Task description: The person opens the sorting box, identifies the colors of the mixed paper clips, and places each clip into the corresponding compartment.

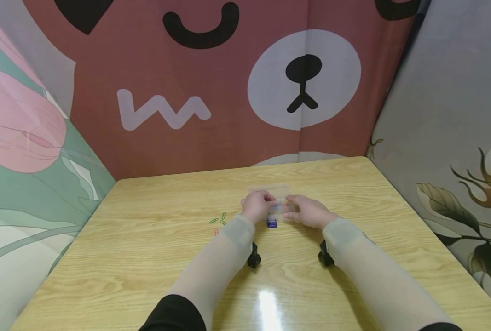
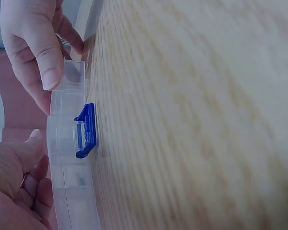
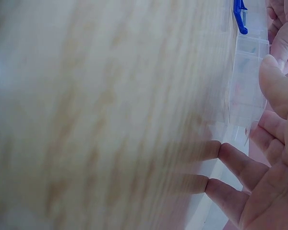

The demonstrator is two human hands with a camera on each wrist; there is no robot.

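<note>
A clear plastic compartment box with a blue latch lies on the table, its transparent lid tipped back. My left hand is over the box's left part with bent fingers; whether anything is pinched in them is hidden. My right hand holds the right end of the box. In the right wrist view its thumb lies along the box edge, and two fingertips touch the table. The left wrist view shows a blurred green item through the box's wall.
Several green paper clips and a red paper clip lie loose on the wooden table, left of the box. Behind the table hangs a brown bear-face cloth. Dark wrist mounts hang below the forearms.
</note>
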